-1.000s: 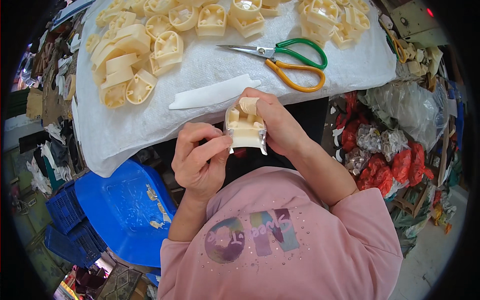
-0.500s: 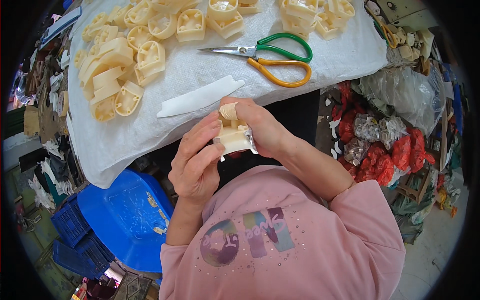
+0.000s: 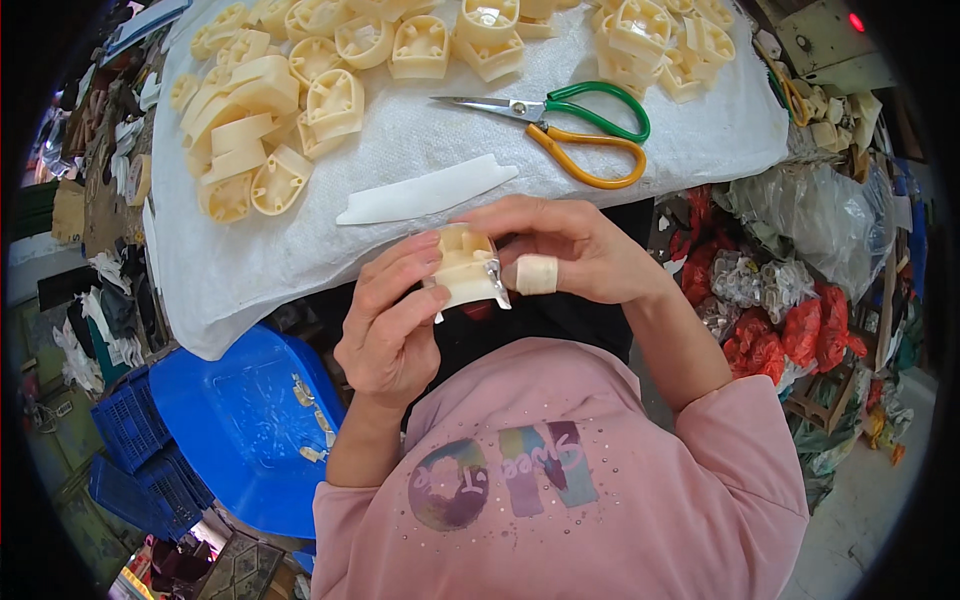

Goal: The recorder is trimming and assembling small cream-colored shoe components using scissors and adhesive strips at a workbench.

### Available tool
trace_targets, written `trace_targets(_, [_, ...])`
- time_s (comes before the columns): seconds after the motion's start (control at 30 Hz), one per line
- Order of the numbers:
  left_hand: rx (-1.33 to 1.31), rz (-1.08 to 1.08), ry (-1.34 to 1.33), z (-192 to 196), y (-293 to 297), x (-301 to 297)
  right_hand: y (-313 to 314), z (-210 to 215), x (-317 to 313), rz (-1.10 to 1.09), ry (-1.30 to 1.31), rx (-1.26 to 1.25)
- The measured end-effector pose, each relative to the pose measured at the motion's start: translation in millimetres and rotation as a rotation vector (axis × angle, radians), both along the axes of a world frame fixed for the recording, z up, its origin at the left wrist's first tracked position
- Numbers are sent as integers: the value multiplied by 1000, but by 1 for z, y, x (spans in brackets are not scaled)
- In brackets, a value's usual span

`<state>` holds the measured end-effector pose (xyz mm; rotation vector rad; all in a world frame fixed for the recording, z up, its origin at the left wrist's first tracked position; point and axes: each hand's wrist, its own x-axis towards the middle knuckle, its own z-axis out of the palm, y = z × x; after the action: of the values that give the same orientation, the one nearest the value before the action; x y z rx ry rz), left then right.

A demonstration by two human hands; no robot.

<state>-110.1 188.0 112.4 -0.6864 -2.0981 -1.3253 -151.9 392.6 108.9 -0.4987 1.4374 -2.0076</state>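
Close to my body, my left hand (image 3: 392, 315) grips a cream plastic part (image 3: 463, 270), its fingers along the left side. The part is hollow with a curved wall, and a shiny silvery strip (image 3: 497, 285) lines its right edge. My right hand (image 3: 575, 250) holds the part's right side, index finger along the far edge and thumb at the silvery strip. A pale tape wrap (image 3: 537, 274) goes round that thumb. On the cloth beyond lie a white curved strip (image 3: 428, 190) and scissors (image 3: 540, 112) with one green and one orange handle.
Many similar cream parts (image 3: 240, 140) are piled on the white woven sheet (image 3: 380, 150); another group (image 3: 665, 45) sits at the far right. A blue tub (image 3: 235, 430) stands lower left beside blue crates (image 3: 135, 425). Red plastic bags (image 3: 800, 320) lie at the right.
My right thumb has come out of the part's hollow to its right edge, and the hand has moved right. The table things appear shifted right and slightly down in the view.
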Motion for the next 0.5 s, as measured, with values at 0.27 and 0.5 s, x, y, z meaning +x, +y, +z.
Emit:
trace_targets(0.27, [45,-38,20,2,3,3,0,-4,-3,41,80,-135])
trace_targets(0.5, [-6,-53,-22,3,2,2,-1,-3,-4,0,271,-11])
